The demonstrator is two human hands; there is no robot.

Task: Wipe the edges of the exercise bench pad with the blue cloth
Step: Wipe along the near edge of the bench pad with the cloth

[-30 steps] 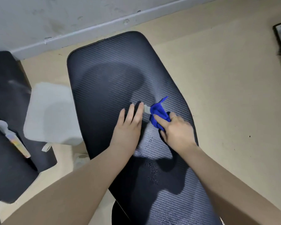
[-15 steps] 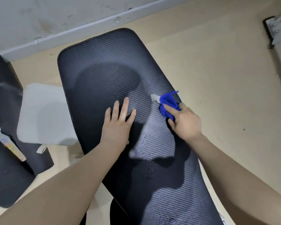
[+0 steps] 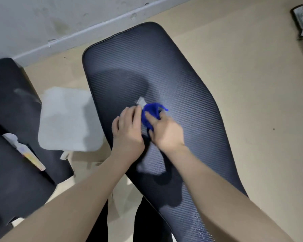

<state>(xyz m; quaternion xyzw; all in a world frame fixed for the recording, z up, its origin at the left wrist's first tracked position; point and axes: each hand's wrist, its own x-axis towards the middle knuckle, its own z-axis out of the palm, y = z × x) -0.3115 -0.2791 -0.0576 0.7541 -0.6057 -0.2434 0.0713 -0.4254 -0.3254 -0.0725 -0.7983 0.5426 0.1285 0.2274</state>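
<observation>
Both hands meet mid-pad point(image 3: 173, 70), the right hand point(image 3: 166, 131) gripping the bunched blue cloth point(image 3: 151, 110) there and the left hand point(image 3: 128, 126) curled against it, grip unclear, so I judge the pad's edges mostly still unwiped.

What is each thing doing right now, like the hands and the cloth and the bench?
Blue cloth: bunched up, on the middle of the pad, white tag sticking out.
Right hand: gripping the blue cloth.
Left hand: beside the cloth, fingers curled at its tag; blurred.
Bench pad: lying flat, shadowed, wet-looking speckles near the bottom.
Spray bottle: lying on the black seat at left.
</observation>
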